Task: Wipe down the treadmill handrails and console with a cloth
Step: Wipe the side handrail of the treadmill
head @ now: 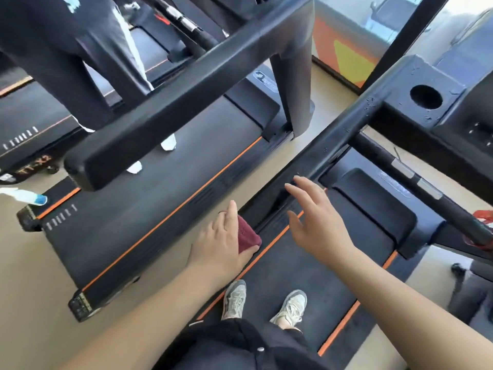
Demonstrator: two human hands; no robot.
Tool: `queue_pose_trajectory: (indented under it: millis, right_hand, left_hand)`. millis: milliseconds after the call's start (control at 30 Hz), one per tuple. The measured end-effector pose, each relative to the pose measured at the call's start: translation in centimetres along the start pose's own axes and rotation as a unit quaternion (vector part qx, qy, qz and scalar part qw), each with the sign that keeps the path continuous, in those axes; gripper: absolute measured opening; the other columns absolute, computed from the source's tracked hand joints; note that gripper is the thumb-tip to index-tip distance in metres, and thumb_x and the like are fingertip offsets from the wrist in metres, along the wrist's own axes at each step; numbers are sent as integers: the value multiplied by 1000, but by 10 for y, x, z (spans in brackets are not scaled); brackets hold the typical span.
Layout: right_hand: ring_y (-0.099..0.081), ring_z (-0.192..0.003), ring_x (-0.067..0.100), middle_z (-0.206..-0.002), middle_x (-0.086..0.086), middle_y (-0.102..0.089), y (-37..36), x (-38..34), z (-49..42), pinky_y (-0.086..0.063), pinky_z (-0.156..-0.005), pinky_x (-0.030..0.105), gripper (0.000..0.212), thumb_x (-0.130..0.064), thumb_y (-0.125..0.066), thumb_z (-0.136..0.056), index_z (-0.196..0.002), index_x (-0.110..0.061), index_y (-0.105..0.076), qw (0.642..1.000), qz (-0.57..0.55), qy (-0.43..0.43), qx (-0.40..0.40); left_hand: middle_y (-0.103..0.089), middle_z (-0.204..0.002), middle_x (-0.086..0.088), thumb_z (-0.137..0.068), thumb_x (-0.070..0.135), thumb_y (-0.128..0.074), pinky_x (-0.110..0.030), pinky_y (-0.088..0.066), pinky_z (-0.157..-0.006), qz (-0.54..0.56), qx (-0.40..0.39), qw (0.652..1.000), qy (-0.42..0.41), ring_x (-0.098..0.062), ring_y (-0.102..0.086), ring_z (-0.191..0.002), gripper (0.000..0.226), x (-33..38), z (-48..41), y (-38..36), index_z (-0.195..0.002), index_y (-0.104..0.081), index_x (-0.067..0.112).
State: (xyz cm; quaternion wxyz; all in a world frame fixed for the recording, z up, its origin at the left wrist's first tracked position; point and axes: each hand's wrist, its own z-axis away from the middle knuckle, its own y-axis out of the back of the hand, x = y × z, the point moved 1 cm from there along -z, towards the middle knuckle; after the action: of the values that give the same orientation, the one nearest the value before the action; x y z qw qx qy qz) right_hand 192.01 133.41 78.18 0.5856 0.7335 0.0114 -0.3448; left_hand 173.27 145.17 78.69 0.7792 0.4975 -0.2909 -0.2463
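Bright daylight pours in from the window [464, 12] at one o'clock, washed out there. It leaves a pale sheen on the handrail [346, 129]. The picture is slightly blurred and its edges bend.

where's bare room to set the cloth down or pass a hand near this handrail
Free: the belt ahead of the shoes, between its orange stripes, and the floor strip between the two treadmills. The gap under the handrail looks open for a hand. Crowded: the neighbouring belt, where another person's feet stand, and its rear corner, which holds the spray bottle.
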Motion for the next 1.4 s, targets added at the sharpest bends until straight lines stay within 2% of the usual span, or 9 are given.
queue_pose_trajectory:
  millis: [167, 467, 567, 733, 867, 1000, 1100, 1267, 1400]
  right_hand:
    - [-41, -143, 17, -153, -1, -47, -9, -4, 7, -36, -107, 24, 55, -11, -69, -91, -144, -17, -54, 997, -58, -51, 20]
    - [-32, -149, 23, -160, 3, -36, 17, 20, -7, -39, -111, 37, 59, -14, -70, -91, -146, -16, -49, 997, -7, -71, 30]
    - [-24, -152, 21, -164, 1, -29, 38, 42, -25, -37, -112, 38, 67, -22, -72, -91, -151, -18, -43, 996, 43, -82, -8]
    - [-13, -156, 25, -168, 8, -21, 67, 83, -69, -23, -123, 39, 85, -33, -78, -86, -157, -14, -34, 985, 157, -35, -59]
    - [-7, -157, 27, -169, 8, -16, 86, 102, -108, -10, -126, 40, 98, -42, -81, -81, -159, -14, -28, 964, 228, 71, -117]
    - [-19, -155, 26, -165, 7, -30, 85, 111, -139, -13, -127, 43, 106, -53, -83, -74, -158, -14, -33, 947, 229, 150, -168]
    - [-43, -140, 32, -144, 11, -55, 79, 114, -146, -32, -118, 45, 95, -45, -93, -63, -142, -10, -54, 954, 203, 172, -138]
    - [-53, -125, 31, -126, 9, -63, 76, 114, -147, -46, -101, 42, 84, -42, -95, -56, -126, -8, -63, 955, 199, 190, -110]
    - [-50, -130, 25, -133, -4, -58, 77, 114, -151, -54, -93, 45, 87, -54, -91, -57, -131, -22, -57, 956, 204, 166, -131]
  left_hand:
    - [-44, -148, -14, -92, 72, -51, -39, -45, -99, -27, 6, 1000, 11, -30, -52, -130, 108, 44, -45, 7, -159, -2, 3]
    - [-42, -147, -9, -93, 70, -51, -37, -43, -102, -32, 36, 999, 3, -26, -49, -128, 108, 20, -21, -9, -161, 4, 6]
    - [-43, -145, -9, -92, 71, -51, -34, -44, -99, -49, 30, 998, 8, -25, -51, -127, 109, 34, -36, -3, -160, 1, 4]
    - [-42, -147, -14, -93, 71, -52, -37, -47, -98, -61, 38, 997, 7, -28, -51, -127, 110, 82, -88, 4, -160, 2, 1]
    - [-42, -147, -11, -92, 70, -52, -42, -46, -100, -39, 42, 998, 15, -29, -49, -128, 110, 101, -106, 4, -161, 5, 6]
    - [-29, -164, -5, -90, 74, -49, -39, -36, -117, 6, 74, 997, -2, -24, -35, -146, 111, 75, -66, -8, -162, 6, 11]
    - [-21, -169, 9, -86, 79, -50, -35, -26, -124, 125, 54, 990, 32, -13, -22, -154, 112, 63, -48, -4, -163, 0, 16]
    - [-58, -140, 5, -67, 83, -69, -41, -49, -102, 132, -18, 986, 96, -23, -56, -126, 100, 84, -105, 19, -143, -43, 24]
    - [-63, -118, 3, -68, 91, -57, -45, -52, -91, 106, 4, 989, 98, -28, -61, -109, 83, 98, -112, 17, -115, -46, 23]
